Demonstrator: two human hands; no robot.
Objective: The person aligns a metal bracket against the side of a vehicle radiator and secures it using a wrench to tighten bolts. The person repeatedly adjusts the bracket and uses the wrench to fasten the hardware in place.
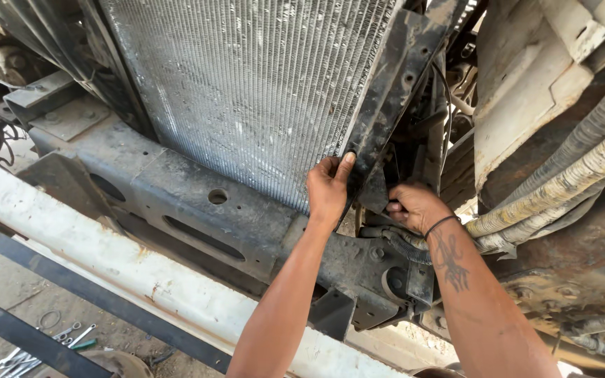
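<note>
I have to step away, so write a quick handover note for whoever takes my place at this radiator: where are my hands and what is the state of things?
Left hand: flat against the lower corner of the grey finned metal radiator, thumb on its black metal side bracket.
Right hand: closed in a grip behind the bracket's lower end; what it holds is hidden.
The radiator leans tilted above the dirty grey steel crossmember.
Silver spanners lie on the ground below, lower left.
Done: cannot tell which fasteners are out.
Left: radiator not yet clear of the frame.
</note>
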